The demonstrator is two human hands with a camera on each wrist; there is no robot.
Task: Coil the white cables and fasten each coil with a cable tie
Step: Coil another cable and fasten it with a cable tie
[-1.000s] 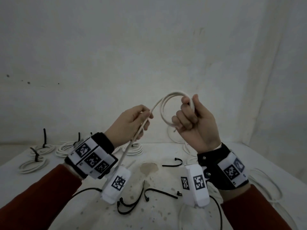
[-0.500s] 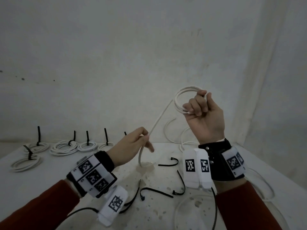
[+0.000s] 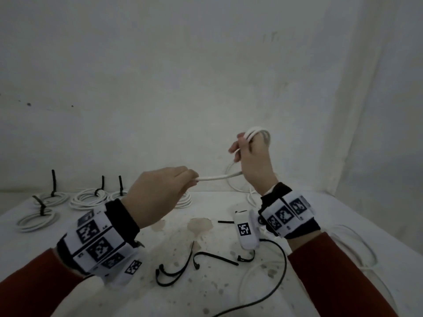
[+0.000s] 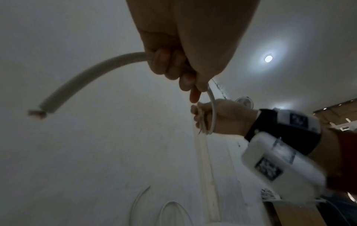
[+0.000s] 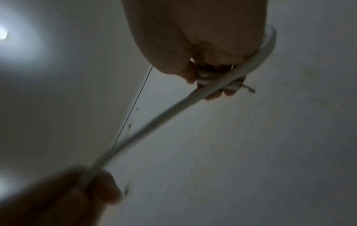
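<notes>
My right hand (image 3: 248,152) is raised above the table and grips a small coil of white cable (image 3: 258,133), the loops wrapped over its fingers (image 5: 216,91). From the coil a straight run of the same cable (image 3: 217,177) leads left to my left hand (image 3: 160,193), which grips it in a fist (image 4: 173,65). A short free tail with a bare end (image 4: 36,113) sticks out behind the left fist. Loose black cable ties (image 3: 174,271) lie on the table below both hands.
Several finished white coils with black ties (image 3: 89,197) lie at the back left of the white table (image 3: 68,291). Loose white cable (image 3: 352,248) loops at the right side, more behind the right wrist. A black wire (image 3: 279,277) runs from the right wrist camera.
My right hand turned over with the coil, knuckles now toward me. My left hand rose and slid along the cable, pulling the run nearly level.
</notes>
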